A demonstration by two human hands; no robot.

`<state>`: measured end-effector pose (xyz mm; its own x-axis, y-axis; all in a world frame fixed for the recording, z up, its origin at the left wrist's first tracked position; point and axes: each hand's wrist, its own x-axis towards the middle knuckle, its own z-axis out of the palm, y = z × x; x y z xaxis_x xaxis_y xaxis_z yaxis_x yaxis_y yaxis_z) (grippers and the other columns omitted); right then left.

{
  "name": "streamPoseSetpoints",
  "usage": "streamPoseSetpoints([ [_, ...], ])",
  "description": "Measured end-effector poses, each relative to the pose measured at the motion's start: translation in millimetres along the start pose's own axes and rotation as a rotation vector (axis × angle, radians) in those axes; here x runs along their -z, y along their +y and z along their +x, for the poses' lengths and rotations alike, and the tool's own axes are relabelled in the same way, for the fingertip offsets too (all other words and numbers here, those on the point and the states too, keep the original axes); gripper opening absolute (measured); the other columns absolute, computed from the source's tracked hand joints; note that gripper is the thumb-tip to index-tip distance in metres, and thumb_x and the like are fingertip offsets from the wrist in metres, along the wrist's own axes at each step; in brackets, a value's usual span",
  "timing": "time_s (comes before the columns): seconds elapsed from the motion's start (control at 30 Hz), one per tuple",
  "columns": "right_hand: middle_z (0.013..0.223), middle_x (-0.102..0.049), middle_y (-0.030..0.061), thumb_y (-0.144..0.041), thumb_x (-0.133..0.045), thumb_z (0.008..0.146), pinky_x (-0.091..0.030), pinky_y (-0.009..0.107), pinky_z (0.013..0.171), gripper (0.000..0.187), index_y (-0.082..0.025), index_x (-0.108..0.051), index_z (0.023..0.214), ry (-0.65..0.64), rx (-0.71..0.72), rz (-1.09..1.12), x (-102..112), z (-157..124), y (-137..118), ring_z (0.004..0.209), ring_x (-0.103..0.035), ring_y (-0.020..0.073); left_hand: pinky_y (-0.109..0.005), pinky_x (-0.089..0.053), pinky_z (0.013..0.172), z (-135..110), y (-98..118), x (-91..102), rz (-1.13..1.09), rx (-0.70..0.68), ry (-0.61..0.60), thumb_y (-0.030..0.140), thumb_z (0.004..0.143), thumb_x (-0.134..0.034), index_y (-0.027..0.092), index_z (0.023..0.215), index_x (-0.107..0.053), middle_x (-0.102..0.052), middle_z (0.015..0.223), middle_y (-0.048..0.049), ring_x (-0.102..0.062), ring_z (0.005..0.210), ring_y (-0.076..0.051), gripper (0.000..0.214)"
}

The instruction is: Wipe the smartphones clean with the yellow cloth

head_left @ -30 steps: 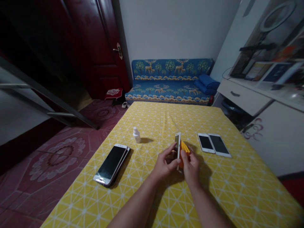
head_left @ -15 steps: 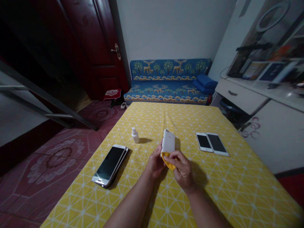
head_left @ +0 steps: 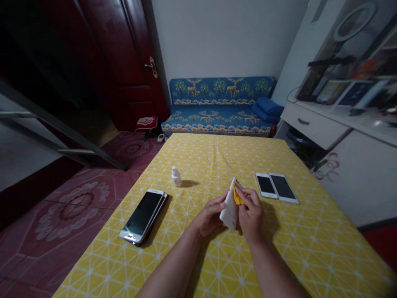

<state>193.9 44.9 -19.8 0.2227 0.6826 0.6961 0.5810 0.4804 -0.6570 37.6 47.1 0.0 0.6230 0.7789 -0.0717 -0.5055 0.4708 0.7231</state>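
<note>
A white smartphone (head_left: 230,210) is tilted up above the table, its pale back partly showing. My left hand (head_left: 211,215) grips it along the left edge, fingers closed on it. Pinched in my right hand (head_left: 250,211) is a small yellow cloth (head_left: 237,197), pressed against the phone near its upper right edge. The fingers of my right hand hide part of the cloth and of the phone's right side.
On the yellow tablecloth (head_left: 198,157) stands a white bottle (head_left: 176,177). Stacked phones (head_left: 144,216) lie at the left; two white phones (head_left: 266,185) (head_left: 283,187) lie side by side at the right. A blue patterned sofa (head_left: 217,111) is beyond the table.
The phone has turned and shifted right in my hands. My right hand has carried the cloth from the phone's near end to its upper right edge.
</note>
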Motion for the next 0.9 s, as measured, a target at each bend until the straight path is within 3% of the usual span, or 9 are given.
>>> streamPoseSetpoints([
  [0.27,0.099,-0.059,0.0073,-0.01,-0.044,0.083,-0.053,0.035,0.082,0.044,-0.024,-0.069,0.117,0.122,-0.156,-0.002,6,7,9,0.092,-0.059,0.0186,-0.034,-0.049,0.076,1,-3,4.3,0.068,0.076,0.006,0.027,0.071,-0.074,0.021,0.134,-0.058,-0.069,0.113,-0.0117,-0.067,0.085,-0.023,0.065],
  [0.63,0.102,-0.052,0.0055,-0.006,-0.041,0.088,-0.051,0.034,0.08,0.054,-0.035,-0.06,0.129,0.13,0.028,0.037,7,7,-4,0.093,-0.056,0.0167,-0.034,-0.049,0.08,-1,-3,4.0,0.087,0.062,-0.048,0.024,0.065,-0.078,0.019,0.131,-0.061,-0.07,0.113,-0.0125,-0.069,0.086,-0.024,0.067],
  [0.9,0.096,-0.05,0.0057,0.002,-0.038,0.075,-0.05,0.033,0.072,0.059,-0.029,-0.073,0.109,-0.029,0.101,0.071,9,6,-16,0.087,-0.055,0.0174,-0.028,-0.047,0.075,-2,0,-0.7,0.127,0.036,0.009,0.027,0.068,-0.08,0.02,0.125,-0.066,-0.07,0.112,-0.0103,-0.067,0.084,-0.02,0.059],
])
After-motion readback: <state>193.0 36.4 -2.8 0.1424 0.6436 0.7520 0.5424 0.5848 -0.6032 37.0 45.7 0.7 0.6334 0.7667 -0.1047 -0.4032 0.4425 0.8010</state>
